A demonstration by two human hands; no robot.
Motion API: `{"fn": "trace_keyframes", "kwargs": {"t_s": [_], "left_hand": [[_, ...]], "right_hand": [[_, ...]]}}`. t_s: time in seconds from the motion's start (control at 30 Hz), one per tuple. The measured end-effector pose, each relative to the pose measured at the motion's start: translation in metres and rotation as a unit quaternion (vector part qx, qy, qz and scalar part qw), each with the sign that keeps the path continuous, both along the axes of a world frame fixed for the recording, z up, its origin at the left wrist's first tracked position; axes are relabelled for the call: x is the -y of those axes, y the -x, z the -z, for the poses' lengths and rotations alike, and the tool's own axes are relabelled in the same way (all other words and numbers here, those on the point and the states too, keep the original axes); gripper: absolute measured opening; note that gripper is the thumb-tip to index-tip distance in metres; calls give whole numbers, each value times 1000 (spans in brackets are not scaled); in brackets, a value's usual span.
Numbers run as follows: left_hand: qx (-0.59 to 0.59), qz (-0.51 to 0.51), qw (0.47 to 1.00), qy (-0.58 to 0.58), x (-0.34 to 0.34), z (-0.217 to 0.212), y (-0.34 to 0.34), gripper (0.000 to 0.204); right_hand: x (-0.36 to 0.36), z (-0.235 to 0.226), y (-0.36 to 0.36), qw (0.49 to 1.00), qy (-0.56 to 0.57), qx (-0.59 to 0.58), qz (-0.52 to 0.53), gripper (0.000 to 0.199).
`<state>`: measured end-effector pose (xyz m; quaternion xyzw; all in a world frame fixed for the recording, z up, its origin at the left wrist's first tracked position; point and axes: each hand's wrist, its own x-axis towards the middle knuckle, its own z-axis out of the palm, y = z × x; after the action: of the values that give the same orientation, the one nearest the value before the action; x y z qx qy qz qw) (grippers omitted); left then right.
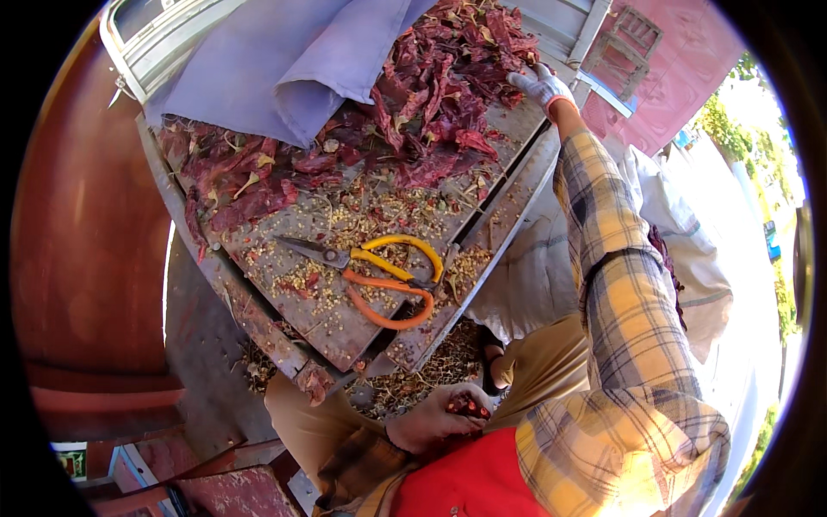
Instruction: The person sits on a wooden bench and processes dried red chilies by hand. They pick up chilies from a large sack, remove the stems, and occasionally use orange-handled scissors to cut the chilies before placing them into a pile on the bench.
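My right hand (544, 90), in a white glove with an orange cuff, reaches to the far right edge of the metal table (336, 332). Its fingers are apart beside a heap of dried red chili peppers (439, 95), and nothing shows in its grasp. Low in front of my lap, my left hand (428, 420) is closed around several dark red dried chili peppers (468, 405), their ends facing up. A pair of scissors (332, 256), one handle yellow and the other orange, lies on the table among scattered pale seeds.
A lavender cloth (258, 77) covers part of the heap. White sacks (689, 233) stand to the right of the table, with a rusty brown metal surface (95, 215) at the left. Seeds and debris (413, 370) litter the ground beneath. A slot splits the tabletop near its front corner.
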<state>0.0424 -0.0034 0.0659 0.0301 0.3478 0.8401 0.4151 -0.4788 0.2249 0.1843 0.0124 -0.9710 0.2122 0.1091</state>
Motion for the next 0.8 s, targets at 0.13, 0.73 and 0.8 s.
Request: {"fn": "trace_keyframes", "kwargs": {"t_s": [0.13,0.73,0.8], "left_hand": [[6,-1,1000,-3,0,0,1,20],[35,17,998,-54,-12,8,-8,19],[32,6,997,-70,-12,10,-10,24]], "right_hand": [[37,21,2,996,-85,17,-27,92],[130,3,-125,984,-19,-17,-178,38],[121,-11,-132,972,-8,41,-230,40]]}}
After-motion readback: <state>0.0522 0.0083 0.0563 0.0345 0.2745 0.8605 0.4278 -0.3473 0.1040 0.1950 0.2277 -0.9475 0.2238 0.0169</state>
